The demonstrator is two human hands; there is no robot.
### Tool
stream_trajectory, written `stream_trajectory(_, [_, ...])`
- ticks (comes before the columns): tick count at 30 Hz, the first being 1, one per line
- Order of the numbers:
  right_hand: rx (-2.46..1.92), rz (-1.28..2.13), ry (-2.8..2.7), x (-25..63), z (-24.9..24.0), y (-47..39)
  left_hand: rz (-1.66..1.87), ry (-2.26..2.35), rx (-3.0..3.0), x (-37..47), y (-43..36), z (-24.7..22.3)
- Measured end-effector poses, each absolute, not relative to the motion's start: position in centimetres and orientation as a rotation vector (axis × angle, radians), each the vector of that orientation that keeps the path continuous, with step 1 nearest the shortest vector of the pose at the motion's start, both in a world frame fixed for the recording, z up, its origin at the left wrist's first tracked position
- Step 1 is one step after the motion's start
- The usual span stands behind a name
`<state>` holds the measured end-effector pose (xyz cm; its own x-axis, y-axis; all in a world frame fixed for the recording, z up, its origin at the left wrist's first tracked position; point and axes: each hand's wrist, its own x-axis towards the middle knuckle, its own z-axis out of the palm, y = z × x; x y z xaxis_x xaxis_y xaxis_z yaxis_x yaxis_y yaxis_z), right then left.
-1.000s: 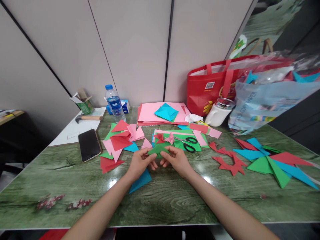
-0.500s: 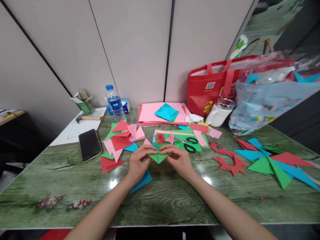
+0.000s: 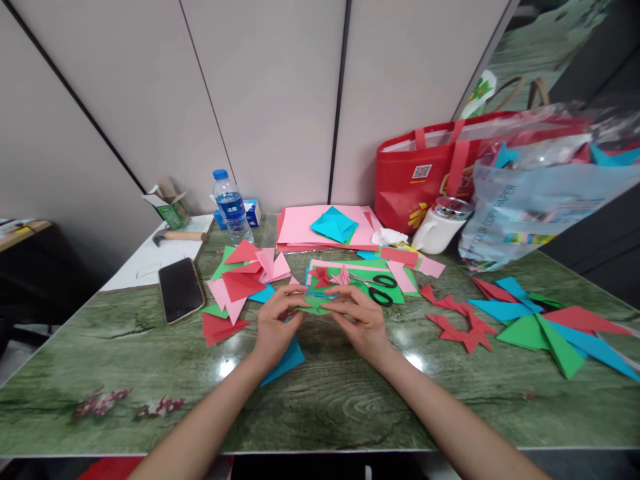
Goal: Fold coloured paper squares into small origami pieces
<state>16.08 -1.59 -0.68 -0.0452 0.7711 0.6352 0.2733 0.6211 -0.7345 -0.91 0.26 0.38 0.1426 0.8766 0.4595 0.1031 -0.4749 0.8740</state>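
A small folded green paper [image 3: 316,306] is held between both hands above the table. My left hand [image 3: 278,321] pinches its left end, fingers on top and thumb below. The fingers of my right hand [image 3: 363,323] close on its right end in the same way. Under the left wrist lies a blue paper piece [image 3: 286,363], partly covered. Just beyond the hands, black-handled scissors [image 3: 381,289] rest on green and pink sheets, beside a small red folded piece [image 3: 320,276] and a pink pleated one [image 3: 343,275].
Red, pink and green folded papers [image 3: 243,283] lie to the left, near a phone [image 3: 181,291], a hammer [image 3: 180,235] and a water bottle [image 3: 233,207]. On the right are red paper stars [image 3: 467,327], a white mug [image 3: 440,227], a red bag [image 3: 425,173] and a plastic bag [image 3: 530,213].
The green paper has tilted flatter, so its downward point shows less. My right fingers have shifted a little and spread along its edge. The surrounding things stay where they were.
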Motion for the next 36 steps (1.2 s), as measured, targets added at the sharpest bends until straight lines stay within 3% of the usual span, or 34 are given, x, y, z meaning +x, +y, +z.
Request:
stream_trajectory(21, [-0.951, 0.741, -1.406, 15.7, -0.9, -1.5, 1.295, 0.852, 1.32, -0.4, 0.2, 0.7])
stream_trajectory(29, [-0.952, 0.522, -1.615, 16.0, -0.9, -1.5, 1.27, 1.066, 1.89, -0.9, -0.2, 0.5])
stream_trajectory(36, [-0.869, 0.239, -1.747, 16.2, -1.1, -1.4, 1.486, 0.859, 2.195, -1.3, 0.3, -0.3])
